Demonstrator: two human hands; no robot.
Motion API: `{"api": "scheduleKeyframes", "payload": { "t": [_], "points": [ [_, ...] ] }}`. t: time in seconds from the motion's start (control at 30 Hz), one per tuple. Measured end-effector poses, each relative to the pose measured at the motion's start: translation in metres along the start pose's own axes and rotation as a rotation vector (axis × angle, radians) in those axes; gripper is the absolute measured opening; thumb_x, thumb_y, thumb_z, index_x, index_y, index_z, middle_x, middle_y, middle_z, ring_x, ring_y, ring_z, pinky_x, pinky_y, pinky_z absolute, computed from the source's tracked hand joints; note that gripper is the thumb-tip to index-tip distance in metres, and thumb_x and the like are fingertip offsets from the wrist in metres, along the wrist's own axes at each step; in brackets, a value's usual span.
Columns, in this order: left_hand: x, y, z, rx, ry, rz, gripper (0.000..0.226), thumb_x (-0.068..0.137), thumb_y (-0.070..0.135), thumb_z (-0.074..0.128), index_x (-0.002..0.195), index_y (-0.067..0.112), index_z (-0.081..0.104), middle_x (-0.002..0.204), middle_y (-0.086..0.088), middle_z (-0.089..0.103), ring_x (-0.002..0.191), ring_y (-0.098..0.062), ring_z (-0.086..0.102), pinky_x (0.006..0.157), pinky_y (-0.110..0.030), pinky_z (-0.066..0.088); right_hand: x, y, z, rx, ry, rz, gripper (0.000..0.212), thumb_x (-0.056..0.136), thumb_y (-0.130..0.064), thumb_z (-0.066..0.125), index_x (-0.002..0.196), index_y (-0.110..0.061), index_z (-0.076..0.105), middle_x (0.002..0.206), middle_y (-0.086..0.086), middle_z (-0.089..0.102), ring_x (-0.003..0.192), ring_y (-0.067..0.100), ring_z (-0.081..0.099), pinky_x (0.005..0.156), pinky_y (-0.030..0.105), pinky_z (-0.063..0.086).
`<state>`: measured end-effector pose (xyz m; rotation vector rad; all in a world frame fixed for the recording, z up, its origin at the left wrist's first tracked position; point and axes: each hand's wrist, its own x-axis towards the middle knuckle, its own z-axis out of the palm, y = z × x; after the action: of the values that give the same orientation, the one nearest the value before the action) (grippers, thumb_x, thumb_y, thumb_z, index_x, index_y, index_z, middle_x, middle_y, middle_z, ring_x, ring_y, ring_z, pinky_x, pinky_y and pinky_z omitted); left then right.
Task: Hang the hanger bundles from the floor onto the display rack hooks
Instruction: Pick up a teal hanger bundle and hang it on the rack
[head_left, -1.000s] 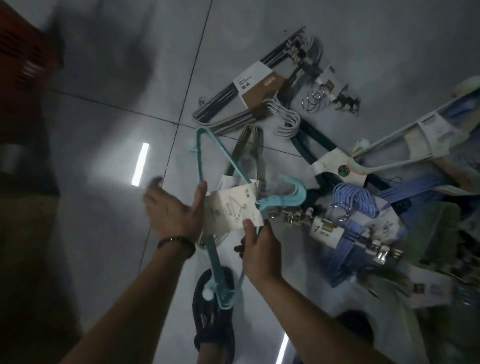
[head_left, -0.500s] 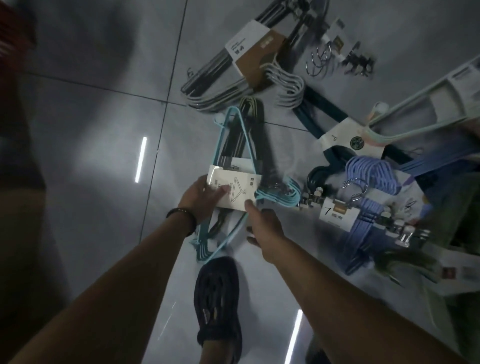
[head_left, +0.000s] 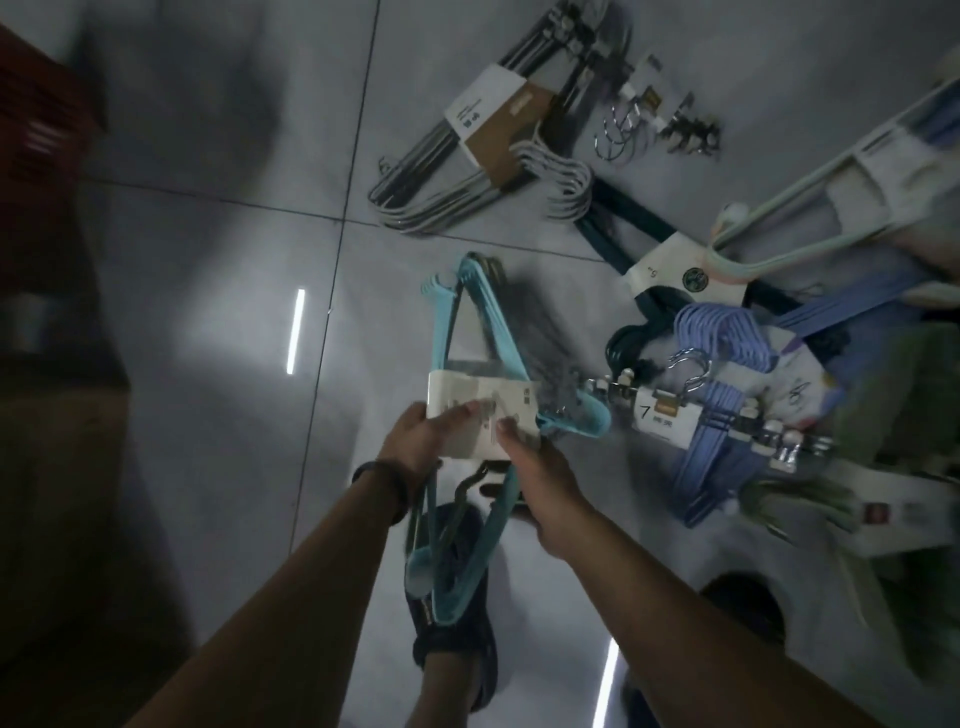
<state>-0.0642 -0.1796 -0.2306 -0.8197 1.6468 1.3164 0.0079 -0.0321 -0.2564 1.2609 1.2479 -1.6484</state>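
Grey floor (head_left: 208, 260); left hand (head_left: 421, 441), right hand (head_left: 545, 483) tight around teal hanger bundle (head_left: 460, 387); nearby label "7" (head_left: 657, 415).

The hanger bundle (head_left: 470, 402) sits above the shoe (head_left: 462, 639), other bundles (head_left: 727, 353) rightward.

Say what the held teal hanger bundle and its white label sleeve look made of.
Teal hanger bundle: likely moulded plastic, matt, going by uniform colour and rounded edges. White label sleeve: seemingly card or stiff paper, matt, printed, folded flat around the hangers.
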Motion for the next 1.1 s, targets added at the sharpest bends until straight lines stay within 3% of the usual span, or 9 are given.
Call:
{"api": "scheduleKeyframes", "payload": {
  "t": [0.13, 0.27, 0.37, 0.47, 0.53, 0.67, 0.83, 0.97, 1.1],
  "points": [
    [-0.062, -0.005, 0.01, -0.096, 0.11, -0.001, 0.037, 0.089, 0.031, 0.078, 0.121, 0.02, 0.063, 0.114, -0.013, 0.072, 0.099, -0.034, 0.071, 0.065, -0.038, 0.064, -0.056, 0.003, -0.011, -0.113, 0.019, -0.059, 0.059, 0.073, -0.081, 0.067, 0.119, -0.044, 0.07, 0.109, -0.013, 0.078, 0.101, 0.017, 0.076, 0.093, 0.05, 0.062],
    [-0.137, 0.016, 0.026, -0.161, 0.094, 0.076, 0.035, 0.092, 0.022, 0.074, 0.125, 0.019, 0.062, 0.113, -0.012, 0.073, 0.095, -0.031, 0.073, 0.061, -0.031, 0.062, -0.135, -0.02, -0.035, -0.329, 0.056, -0.179, 0.04, 0.092, -0.068, 0.064, 0.112, -0.034, 0.072, 0.099, -0.017, 0.077, 0.096, 0.011, 0.072, 0.083, 0.032, 0.059],
    [-0.196, 0.052, 0.046, -0.109, 0.079, 0.169, 0.037, 0.092, 0.022, 0.075, 0.126, 0.022, 0.061, 0.113, -0.007, 0.073, 0.093, -0.026, 0.073, 0.062, -0.029, 0.062, -0.212, -0.052, -0.059, -0.569, 0.36, -0.322, 0.059, 0.082, -0.081, 0.062, 0.102, -0.025, 0.063, 0.091, -0.011, 0.071, 0.085, 0.014, 0.069, 0.066, 0.031, 0.05],
    [-0.265, 0.107, 0.073, -0.078, 0.036, 0.241, 0.039, 0.091, 0.02, 0.077, 0.126, 0.023, 0.059, 0.115, -0.004, 0.072, 0.091, -0.022, 0.074, 0.063, -0.032, 0.063, -0.306, -0.104, -0.088, -0.748, 0.612, -0.615, 0.033, 0.092, -0.055, 0.069, 0.096, -0.027, 0.052, 0.09, -0.009, 0.062, 0.082, 0.013, 0.06, 0.059, 0.026, 0.042],
    [-0.319, 0.149, 0.093, -0.044, -0.013, 0.293, 0.038, 0.09, 0.02, 0.079, 0.123, 0.024, 0.061, 0.113, -0.005, 0.073, 0.088, -0.02, 0.076, 0.064, -0.034, 0.064, -0.367, -0.149, -0.112, -0.742, 0.663, -0.797, 0.032, 0.092, -0.045, 0.073, 0.106, -0.023, 0.054, 0.104, -0.003, 0.062, 0.092, 0.013, 0.054, 0.067, 0.021, 0.044],
    [-0.451, 0.226, 0.142, 0.077, -0.136, 0.443, 0.049, 0.077, 0.033, 0.082, 0.121, 0.03, 0.063, 0.11, 0.001, 0.077, 0.094, -0.022, 0.075, 0.071, -0.043, 0.065, -0.487, -0.247, -0.168, -0.827, 0.732, -0.82, 0.042, 0.097, -0.05, 0.06, 0.124, -0.019, 0.052, 0.12, 0.008, 0.061, 0.111, 0.029, 0.06, 0.087, 0.041, 0.053],
    [-0.634, 0.321, 0.206, 0.132, -0.28, 0.586, 0.05, 0.082, 0.046, 0.079, 0.126, 0.03, 0.064, 0.116, -0.004, 0.077, 0.103, -0.029, 0.075, 0.076, -0.04, 0.064, -0.668, -0.332, -0.241, -0.738, 0.664, -0.812, 0.024, 0.105, -0.037, 0.058, 0.117, -0.016, 0.058, 0.112, 0.013, 0.073, 0.101, 0.035, 0.071, 0.075, 0.036, 0.055],
    [-0.747, 0.394, 0.255, 0.152, -0.401, 0.631, 0.055, 0.109, 0.052, 0.026, 0.117, 0.019, 0.069, 0.089, -0.002, 0.081, 0.077, -0.017, 0.078, 0.058, -0.024, 0.058, -0.8, -0.352, -0.309, -0.67, 0.76, -0.891, 0.02, 0.101, -0.027, 0.056, 0.112, -0.014, 0.065, 0.107, 0.014, 0.071, 0.096, 0.035, 0.069, 0.073, 0.031, 0.048],
    [-0.821, 0.456, 0.315, 0.221, -0.422, 0.842, 0.061, 0.102, 0.063, 0.045, 0.121, 0.009, 0.067, 0.096, -0.008, 0.081, 0.082, -0.021, 0.079, 0.065, -0.033, 0.061, -0.903, -0.352, -0.357, -0.672, 0.853, -0.983, 0.014, 0.102, -0.029, 0.055, 0.097, -0.018, 0.063, 0.088, 0.007, 0.067, 0.079, 0.029, 0.066, 0.062, 0.033, 0.049]
  ]
}}
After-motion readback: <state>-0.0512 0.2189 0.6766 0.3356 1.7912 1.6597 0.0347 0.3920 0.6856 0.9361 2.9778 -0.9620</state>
